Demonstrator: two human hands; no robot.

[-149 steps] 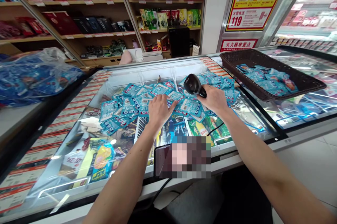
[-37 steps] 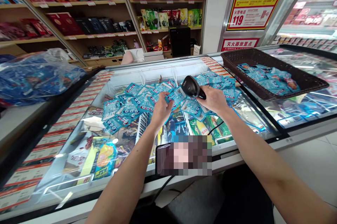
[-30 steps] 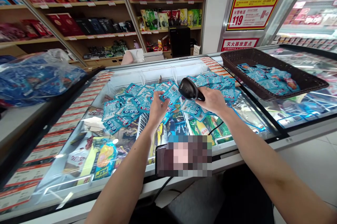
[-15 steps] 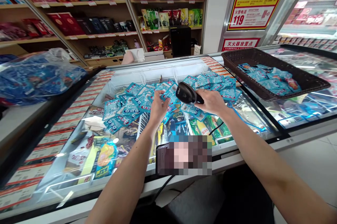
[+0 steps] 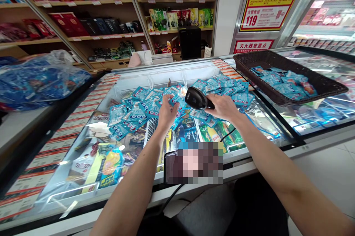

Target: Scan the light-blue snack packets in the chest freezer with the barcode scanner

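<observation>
I am gripping a black, smooth plastic scanner (image 5: 197,99), its rounded head swelling from a narrower handle, at the centre of the frame. My right hand (image 5: 224,107) is wrapping around the handle, fingers curled closed. My left hand (image 5: 168,113), just left of centre, is pinching a flat, glossy blue packet (image 5: 178,99) between thumb and fingers, the grip nearly closed. Loose blue packets (image 5: 134,113), thin, crinkled and rectangular, are overlapping across the freezer (image 5: 152,72) in the middle of the frame. A dark brown basket (image 5: 331,86) with woven walls is holding more of them at upper right, while a clear, wrinkled plastic bag (image 5: 36,81) is bulging with blue contents at left. A phone (image 5: 170,167), mostly hidden by blurring squares, is resting at lower centre.

Compared with five seconds ago, my left hand is now raising a single packet instead of lying spread over the pile, and the scanner is sitting lower and farther left. A bright glow is now lighting the packet's upper end, unlit half a second ago.

The scanner is pointing its head toward the left, at the packet, its long axis slanting from upper left to lower right. The packet is tilting toward the upper right, just beside the scanner's head.
</observation>
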